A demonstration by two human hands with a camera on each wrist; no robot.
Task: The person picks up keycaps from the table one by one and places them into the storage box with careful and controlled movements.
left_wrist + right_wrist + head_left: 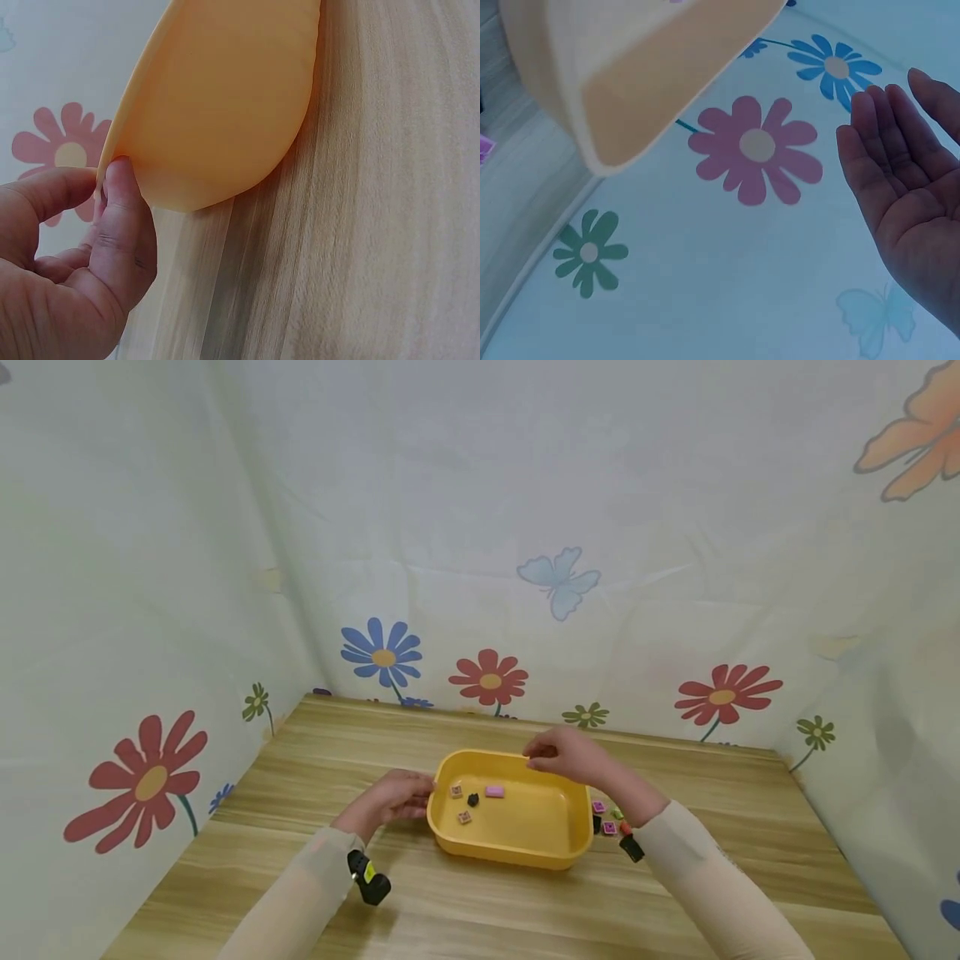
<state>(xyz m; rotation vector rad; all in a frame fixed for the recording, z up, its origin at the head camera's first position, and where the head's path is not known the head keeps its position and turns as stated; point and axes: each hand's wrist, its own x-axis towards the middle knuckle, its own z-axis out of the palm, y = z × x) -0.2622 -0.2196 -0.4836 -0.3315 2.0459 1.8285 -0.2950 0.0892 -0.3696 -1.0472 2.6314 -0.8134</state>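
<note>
1. While the worktop [450, 910] fills the lower head view, the tray [532, 822] sits on it.
2. Left hand [394, 797]: thumb and fingers pinch tray's left rim.
3. Right hand [573, 756]: by far right rim, fingers loose, holding nothing.
4. Pink block [495, 792]: in tray, left of centre.
5. Magenta bits [610, 828]: just right of tray.

A yellow tray [542, 822] stands on the table [420, 910]. The left hand [395, 795] holds the tray at its left end. The right hand [572, 755] is near the tray's far right corner. In the tray's left half lie a pink block [494, 792], a black piece [473, 799] and two pale pieces [456, 791]. Small coloured pieces [609, 828] lie to the right of the tray. Behind it is a flowered cloth [465, 485].
</note>
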